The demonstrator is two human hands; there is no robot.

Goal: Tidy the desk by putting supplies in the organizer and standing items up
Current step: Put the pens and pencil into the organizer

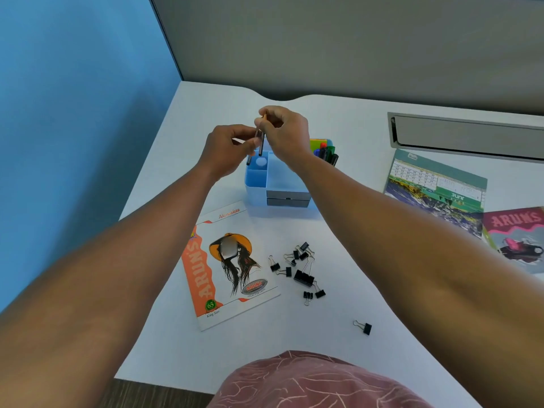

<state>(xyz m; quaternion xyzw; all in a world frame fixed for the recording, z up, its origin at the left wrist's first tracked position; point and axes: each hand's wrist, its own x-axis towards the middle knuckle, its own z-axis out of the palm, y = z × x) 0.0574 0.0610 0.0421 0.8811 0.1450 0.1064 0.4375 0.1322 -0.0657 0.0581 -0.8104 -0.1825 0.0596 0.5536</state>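
Ideally both hands, right hand point(284, 134) and left hand point(228, 148) pinched shut on the upright pens point(260, 142), lower them straight into the organizer point(276, 178) slot, releasing late.

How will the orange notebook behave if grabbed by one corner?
The orange notebook looks thin and soft-covered, so it would likely droop. It lies flat on the desk, so its edge may be hard to catch. Its glossy-looking cover might slide when pushed.
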